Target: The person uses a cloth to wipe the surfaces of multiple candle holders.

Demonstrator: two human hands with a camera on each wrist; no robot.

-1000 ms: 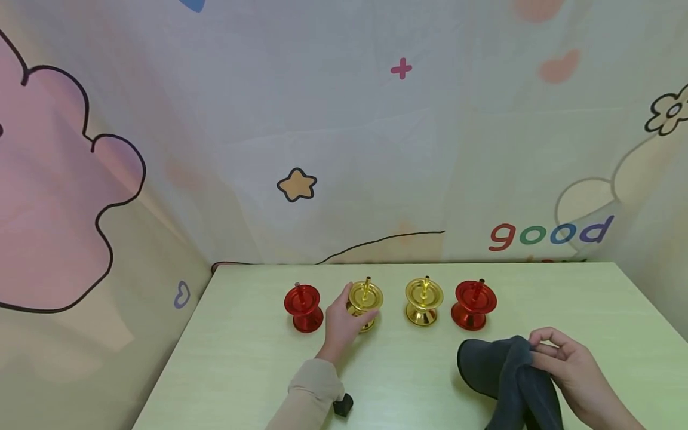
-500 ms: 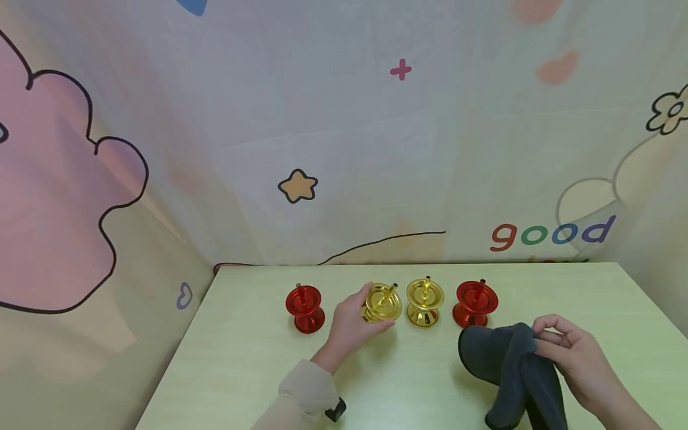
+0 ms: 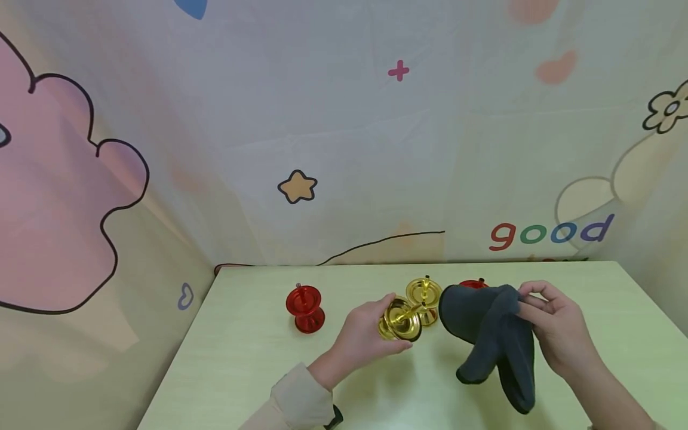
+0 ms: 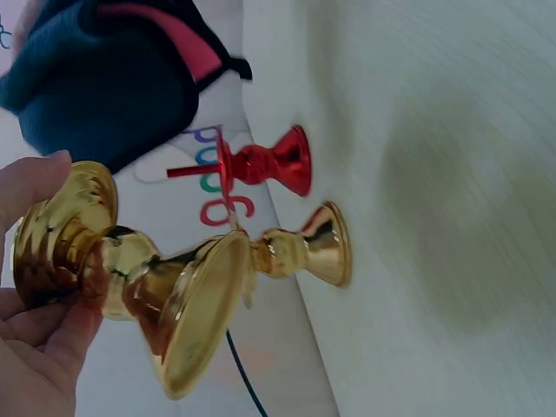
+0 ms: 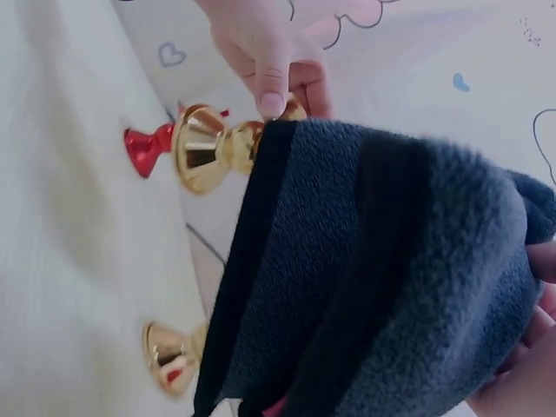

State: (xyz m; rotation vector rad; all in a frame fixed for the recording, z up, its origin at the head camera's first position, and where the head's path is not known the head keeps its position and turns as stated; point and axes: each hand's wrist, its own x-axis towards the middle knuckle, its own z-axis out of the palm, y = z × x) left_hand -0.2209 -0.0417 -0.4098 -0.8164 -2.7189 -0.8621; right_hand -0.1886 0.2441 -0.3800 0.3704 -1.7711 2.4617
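My left hand [image 3: 361, 335] grips a shiny gold candle holder [image 3: 402, 321], lifted off the table and tipped to the right with its spike slanting up. In the left wrist view, fingers and thumb curl round one flared end of the candle holder [image 4: 122, 269]. My right hand [image 3: 559, 327] pinches a dark grey fleecy cloth [image 3: 500, 334] by its upper part, and it hangs in loose folds. A strip of pink shows on the cloth [image 4: 113, 95] in the left wrist view. The cloth's left edge comes close to the held candle holder.
Behind the held one stands another gold candle holder [image 3: 423, 291], partly covered. A red candle holder [image 3: 303, 303] stands at the left. Another red candle holder [image 3: 473, 283] is mostly hidden by the cloth. A printed curtain [image 3: 344, 149] rises behind the pale table [image 3: 242, 358].
My left hand has lifted the gold candle holder from its place, carried it right and nearer, and tilted it. My right hand has raised the cloth and brought it up and leftward.
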